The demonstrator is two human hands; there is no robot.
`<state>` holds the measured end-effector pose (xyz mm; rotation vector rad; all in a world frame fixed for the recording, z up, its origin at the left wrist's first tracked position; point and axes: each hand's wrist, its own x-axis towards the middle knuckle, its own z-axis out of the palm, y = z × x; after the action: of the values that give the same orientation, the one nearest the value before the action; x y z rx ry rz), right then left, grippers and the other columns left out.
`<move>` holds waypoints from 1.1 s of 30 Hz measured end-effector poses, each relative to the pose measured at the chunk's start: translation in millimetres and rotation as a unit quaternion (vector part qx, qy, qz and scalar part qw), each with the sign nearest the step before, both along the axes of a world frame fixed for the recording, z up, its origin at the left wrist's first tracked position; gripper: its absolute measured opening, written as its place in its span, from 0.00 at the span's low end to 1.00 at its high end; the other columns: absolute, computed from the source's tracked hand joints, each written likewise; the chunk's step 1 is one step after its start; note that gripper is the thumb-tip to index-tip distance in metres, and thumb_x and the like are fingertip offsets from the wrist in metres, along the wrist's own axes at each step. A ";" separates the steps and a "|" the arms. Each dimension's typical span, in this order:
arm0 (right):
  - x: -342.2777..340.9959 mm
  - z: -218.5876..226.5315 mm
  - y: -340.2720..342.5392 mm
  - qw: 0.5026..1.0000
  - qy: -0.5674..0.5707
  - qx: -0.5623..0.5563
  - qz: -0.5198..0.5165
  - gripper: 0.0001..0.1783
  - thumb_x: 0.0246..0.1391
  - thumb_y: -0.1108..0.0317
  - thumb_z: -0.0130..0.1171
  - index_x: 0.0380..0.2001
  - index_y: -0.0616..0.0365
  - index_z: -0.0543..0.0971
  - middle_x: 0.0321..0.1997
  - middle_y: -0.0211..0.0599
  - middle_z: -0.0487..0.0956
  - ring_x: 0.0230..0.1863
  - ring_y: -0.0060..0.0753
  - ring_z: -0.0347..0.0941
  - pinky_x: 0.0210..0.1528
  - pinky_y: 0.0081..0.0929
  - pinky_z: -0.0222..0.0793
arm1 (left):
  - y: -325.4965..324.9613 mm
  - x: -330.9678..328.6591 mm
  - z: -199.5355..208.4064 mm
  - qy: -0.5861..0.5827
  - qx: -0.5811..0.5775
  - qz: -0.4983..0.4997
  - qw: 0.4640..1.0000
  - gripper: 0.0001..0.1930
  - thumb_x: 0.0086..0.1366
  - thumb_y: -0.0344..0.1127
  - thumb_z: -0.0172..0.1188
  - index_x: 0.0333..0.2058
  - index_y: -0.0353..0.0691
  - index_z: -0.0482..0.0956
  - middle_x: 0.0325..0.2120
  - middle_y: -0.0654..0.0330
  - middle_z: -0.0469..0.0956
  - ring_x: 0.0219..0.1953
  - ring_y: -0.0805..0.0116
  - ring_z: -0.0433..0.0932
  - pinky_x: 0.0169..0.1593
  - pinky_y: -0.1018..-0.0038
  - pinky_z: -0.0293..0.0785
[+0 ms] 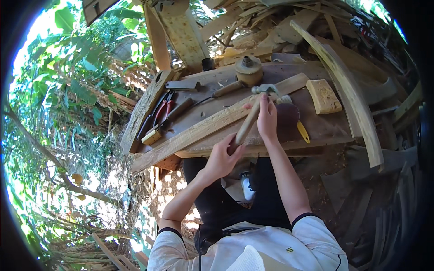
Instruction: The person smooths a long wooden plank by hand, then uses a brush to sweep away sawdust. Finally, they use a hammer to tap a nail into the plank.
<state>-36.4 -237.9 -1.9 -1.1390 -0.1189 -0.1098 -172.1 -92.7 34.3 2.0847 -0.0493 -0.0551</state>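
I hold a hammer with a wooden handle and a greyish metal head, tilted above the front of a workbench. My left hand is closed round the lower end of the handle. Just below the head, my right hand is closed on the upper handle, its fingers partly hidden. Under the hammer a long wooden plank lies slantwise across the bench. Right of my right hand are a dark brown round piece and a yellow handle; the tool it belongs to is unclear.
Red-handled pliers, a wooden-handled tool and a flat metal piece lie on the workbench. Behind stands a round wooden pot-like object. A wood block and a long curved board are at the right.
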 end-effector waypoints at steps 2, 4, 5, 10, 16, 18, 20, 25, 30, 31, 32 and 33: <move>-1.6 -0.4 -0.4 0.999 -0.003 -0.041 0.010 0.28 0.78 0.45 0.42 0.49 0.64 0.73 0.31 0.43 0.85 0.18 0.26 0.79 0.19 0.21 0.70 | 7.5 -7.1 4.2 -0.030 -0.026 0.031 0.999 0.25 0.71 0.36 0.66 0.63 0.31 0.74 0.31 0.65 0.78 0.31 0.81 0.68 0.34 0.79 0.67; -6.9 1.5 2.5 0.997 0.002 -0.075 0.033 0.28 0.78 0.45 0.43 0.51 0.62 0.74 0.31 0.41 0.84 0.18 0.24 0.78 0.19 0.20 0.70 | 27.8 -14.4 -1.8 -0.061 0.018 0.076 0.995 0.25 0.70 0.36 0.67 0.61 0.31 0.76 0.30 0.67 0.78 0.28 0.81 0.69 0.31 0.78 0.66; -5.7 1.0 2.5 0.997 0.010 -0.073 0.037 0.29 0.77 0.44 0.43 0.51 0.63 0.75 0.29 0.40 0.84 0.17 0.22 0.77 0.19 0.19 0.68 | 39.0 -16.0 0.2 -0.069 0.047 0.094 0.992 0.25 0.70 0.36 0.68 0.61 0.31 0.77 0.30 0.67 0.78 0.28 0.82 0.69 0.30 0.78 0.66; -9.0 7.2 3.9 0.988 -0.022 -0.148 0.026 0.31 0.76 0.45 0.46 0.42 0.67 0.80 0.26 0.42 0.85 0.17 0.24 0.77 0.19 0.24 0.70 | 97.5 -10.5 6.8 -0.160 0.091 0.172 0.968 0.23 0.67 0.34 0.70 0.58 0.31 0.80 0.25 0.67 0.76 0.22 0.82 0.67 0.24 0.78 0.60; -8.9 7.9 4.4 0.980 -0.054 -0.192 0.027 0.20 0.74 0.56 0.54 0.40 0.65 0.80 0.22 0.39 0.84 0.17 0.24 0.78 0.20 0.26 0.70 | 158.6 16.8 18.8 -0.171 0.188 0.199 0.946 0.20 0.67 0.33 0.68 0.56 0.33 0.82 0.24 0.66 0.76 0.22 0.81 0.67 0.27 0.77 0.64; -6.9 5.4 3.7 0.978 -0.056 -0.198 0.024 0.18 0.73 0.58 0.55 0.40 0.65 0.80 0.22 0.39 0.84 0.17 0.24 0.77 0.21 0.26 0.70 | 178.8 28.3 19.9 -0.165 0.192 0.197 0.947 0.20 0.67 0.34 0.68 0.55 0.33 0.82 0.23 0.64 0.76 0.23 0.81 0.69 0.27 0.77 0.66; -5.3 4.1 1.2 0.977 -0.057 -0.203 0.016 0.16 0.72 0.60 0.55 0.39 0.65 0.80 0.22 0.38 0.85 0.17 0.24 0.77 0.22 0.27 0.70 | 191.0 38.7 23.4 -0.159 0.235 0.204 0.937 0.21 0.66 0.38 0.69 0.54 0.32 0.83 0.25 0.56 0.81 0.27 0.74 0.76 0.34 0.72 0.73; -7.4 5.0 1.1 0.977 -0.052 -0.206 0.024 0.16 0.73 0.60 0.55 0.39 0.65 0.80 0.23 0.38 0.85 0.17 0.23 0.77 0.22 0.25 0.69 | 220.5 51.5 11.8 -0.148 0.273 0.200 0.929 0.23 0.66 0.39 0.71 0.54 0.30 0.83 0.32 0.59 0.85 0.31 0.78 0.78 0.36 0.75 0.74; -9.2 5.0 7.5 0.975 -0.061 -0.213 0.026 0.15 0.72 0.61 0.56 0.39 0.64 0.81 0.23 0.39 0.85 0.19 0.25 0.79 0.24 0.27 0.71 | 247.3 46.7 -3.2 -0.167 0.271 0.196 0.927 0.24 0.65 0.40 0.71 0.54 0.30 0.83 0.38 0.51 0.87 0.37 0.68 0.83 0.44 0.70 0.78; -8.1 3.1 7.0 0.975 -0.068 -0.212 0.021 0.15 0.72 0.61 0.56 0.38 0.64 0.81 0.23 0.39 0.85 0.19 0.25 0.79 0.24 0.27 0.71 | 246.4 48.2 -3.5 -0.164 0.262 0.198 0.930 0.24 0.64 0.41 0.71 0.54 0.30 0.83 0.38 0.47 0.87 0.38 0.63 0.85 0.45 0.68 0.78; -7.3 1.5 6.7 0.975 -0.075 -0.211 0.017 0.15 0.72 0.61 0.56 0.38 0.64 0.81 0.23 0.39 0.85 0.20 0.25 0.79 0.25 0.27 0.71 | 245.6 48.8 -3.3 -0.161 0.254 0.201 0.932 0.24 0.63 0.41 0.71 0.54 0.30 0.83 0.39 0.43 0.87 0.39 0.58 0.87 0.47 0.66 0.79; -6.1 1.0 4.9 0.974 -0.067 -0.214 0.020 0.15 0.72 0.61 0.56 0.38 0.64 0.81 0.23 0.39 0.85 0.20 0.25 0.80 0.25 0.27 0.71 | 240.8 50.8 -0.8 -0.146 0.266 0.205 0.930 0.24 0.63 0.41 0.71 0.53 0.30 0.84 0.38 0.43 0.87 0.39 0.56 0.87 0.47 0.65 0.79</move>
<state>-42.5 -233.0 -1.0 -1.5589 -0.2967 -0.1290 -121.3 148.0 33.5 2.5857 0.2485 0.5551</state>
